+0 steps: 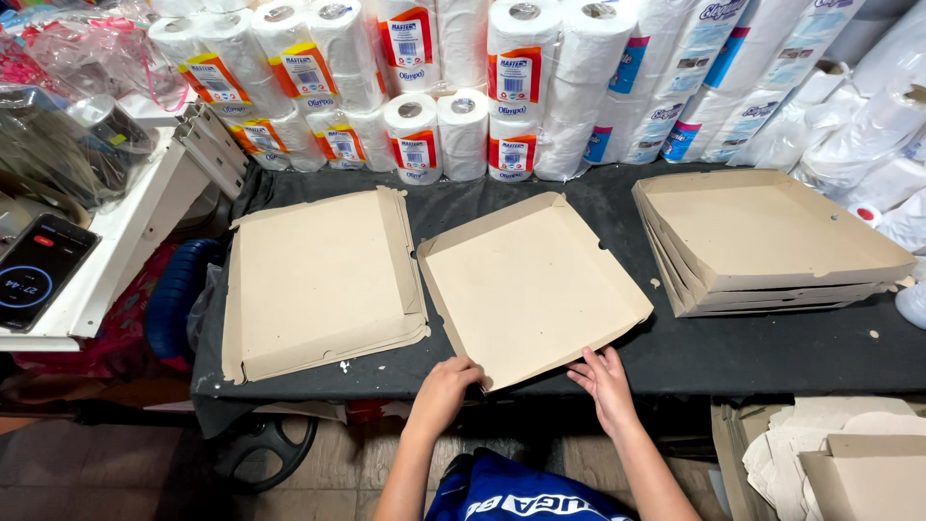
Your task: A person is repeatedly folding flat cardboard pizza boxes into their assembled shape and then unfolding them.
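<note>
Black cloth covers your table (733,352); on it the half-folded cardboard tray (531,285) lies at centre. Your left hand (446,381) seems to curl onto its near corner, your right hand (606,378) presses flat on its near edge, fingers spread.

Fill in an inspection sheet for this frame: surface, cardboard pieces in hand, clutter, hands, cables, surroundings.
Surface: black-covered table, pale crumbs scattered on it.
Job's things: half-folded cardboard tray at the centre, turned askew, near corner at the table edge; flat cardboard stack to its left; stack of folded trays to its right.
Clutter: paper scraps only.
Hands: left hand and right hand both at the centre tray's near edge, fingers on the cardboard; grip cannot be told.
Cables: nothing seen.
Surroundings: wrapped paper rolls along the back; phone on a white shelf to the left; cardboard pieces lower right.
</note>
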